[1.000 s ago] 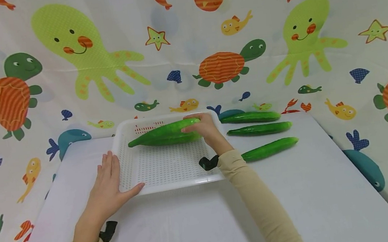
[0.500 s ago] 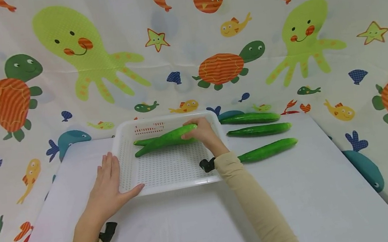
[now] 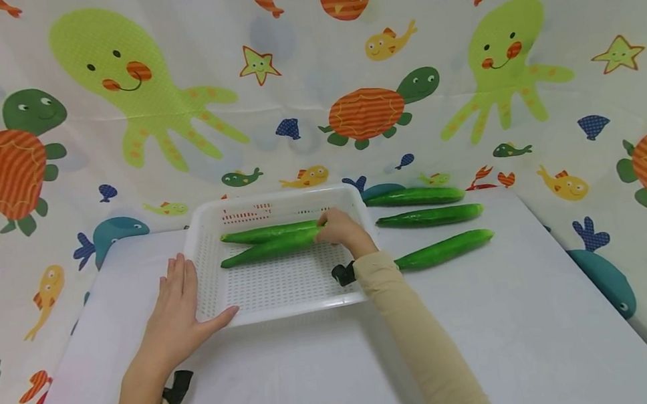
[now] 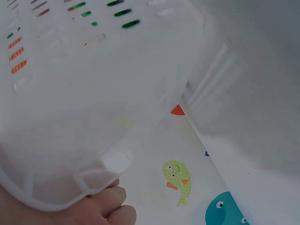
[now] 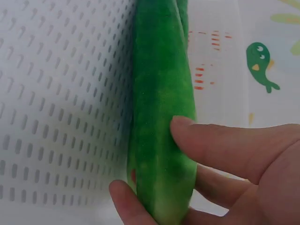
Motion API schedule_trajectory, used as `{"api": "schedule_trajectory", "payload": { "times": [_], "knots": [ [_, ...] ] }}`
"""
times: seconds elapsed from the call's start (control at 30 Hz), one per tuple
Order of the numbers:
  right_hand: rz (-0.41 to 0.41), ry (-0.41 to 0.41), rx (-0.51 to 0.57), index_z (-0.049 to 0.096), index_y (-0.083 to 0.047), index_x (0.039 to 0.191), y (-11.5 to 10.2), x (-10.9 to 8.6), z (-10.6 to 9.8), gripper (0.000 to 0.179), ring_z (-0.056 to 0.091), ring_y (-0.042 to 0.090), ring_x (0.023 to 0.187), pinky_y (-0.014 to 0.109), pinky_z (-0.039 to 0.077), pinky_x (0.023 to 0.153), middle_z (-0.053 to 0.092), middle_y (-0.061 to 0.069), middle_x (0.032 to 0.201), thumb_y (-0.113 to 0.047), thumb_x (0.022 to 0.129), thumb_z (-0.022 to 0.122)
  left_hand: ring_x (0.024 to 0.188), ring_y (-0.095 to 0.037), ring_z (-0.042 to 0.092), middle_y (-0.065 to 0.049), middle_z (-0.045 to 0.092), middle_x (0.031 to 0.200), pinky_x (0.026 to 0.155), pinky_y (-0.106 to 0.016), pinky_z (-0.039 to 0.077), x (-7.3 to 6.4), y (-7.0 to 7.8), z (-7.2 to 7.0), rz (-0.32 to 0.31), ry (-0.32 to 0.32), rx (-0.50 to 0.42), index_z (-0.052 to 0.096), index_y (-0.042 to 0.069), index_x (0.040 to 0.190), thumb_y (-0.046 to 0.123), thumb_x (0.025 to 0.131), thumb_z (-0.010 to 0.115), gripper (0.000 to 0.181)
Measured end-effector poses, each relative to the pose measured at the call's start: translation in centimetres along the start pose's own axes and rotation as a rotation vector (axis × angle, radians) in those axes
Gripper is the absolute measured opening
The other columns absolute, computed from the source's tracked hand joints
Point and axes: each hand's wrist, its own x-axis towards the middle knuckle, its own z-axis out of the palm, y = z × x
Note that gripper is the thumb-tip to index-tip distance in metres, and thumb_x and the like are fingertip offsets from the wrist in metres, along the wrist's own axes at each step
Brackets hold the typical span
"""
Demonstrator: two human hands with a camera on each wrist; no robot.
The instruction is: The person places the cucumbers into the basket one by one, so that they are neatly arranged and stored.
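R hand (image 3: 344, 232) holds front cuke (image 3: 271, 247) in white basket (image 3: 286, 294), next to 2nd cuke (image 3: 261, 234). L hand (image 3: 170, 315), grip wide, against basket's L side. 3 more cukes (image 3: 430, 217) on bench (image 3: 321, 377), R of basket.

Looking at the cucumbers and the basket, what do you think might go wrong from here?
The right hand grips the front cucumber in the basket near one end, so it might pivot or slip. It could also nudge the rear cucumber close beside it. The nearest cucumber outside lies partly behind the right sleeve, which might roll it.
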Motion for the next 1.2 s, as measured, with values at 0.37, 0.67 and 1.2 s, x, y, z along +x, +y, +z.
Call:
{"api": "schedule_trajectory", "payload": {
  "times": [0.37, 0.67, 1.2],
  "knots": [
    [0.127, -0.048, -0.087, 0.06, 0.006, 0.122, 0.1, 0.2, 0.2, 0.038, 0.064, 0.029, 0.1, 0.036, 0.056, 0.084, 0.063, 0.017, 0.119, -0.01, 0.09, 0.072, 0.149, -0.042, -0.01, -0.033, -0.003, 0.16, 0.12, -0.05, -0.006, -0.1, 0.1, -0.2, -0.011, -0.006, 0.0, 0.004, -0.016, 0.151, 0.059, 0.084, 0.069, 0.12],
    [0.083, -0.019, -0.113, 0.062, 0.004, 0.118, -0.2, -0.6, -0.2, 0.033, 0.059, 0.025, 0.093, 0.037, 0.054, 0.082, 0.063, 0.014, 0.11, -0.018, 0.094, 0.065, 0.149, -0.041, -0.011, -0.031, -0.006, 0.161, 0.12, -0.051, -0.006, 0.0, 0.1, -0.1, -0.019, -0.015, -0.001, 0.002, -0.015, 0.151, 0.06, 0.084, 0.069, 0.12],
    [-0.06, -0.023, -0.096, 0.059, -0.003, 0.131, -1.9, -3.9, -3.7, 0.043, 0.055, 0.035, 0.119, 0.05, 0.049, 0.095, 0.054, 0.017, 0.137, -0.032, 0.099, 0.059, 0.149, -0.043, -0.008, -0.032, -0.004, 0.16, 0.12, -0.051, -0.006, -0.1, 0.0, -0.1, 0.002, 0.007, -0.016, 0.004, -0.016, 0.151, 0.058, 0.084, 0.07, 0.12]
  ]
}}
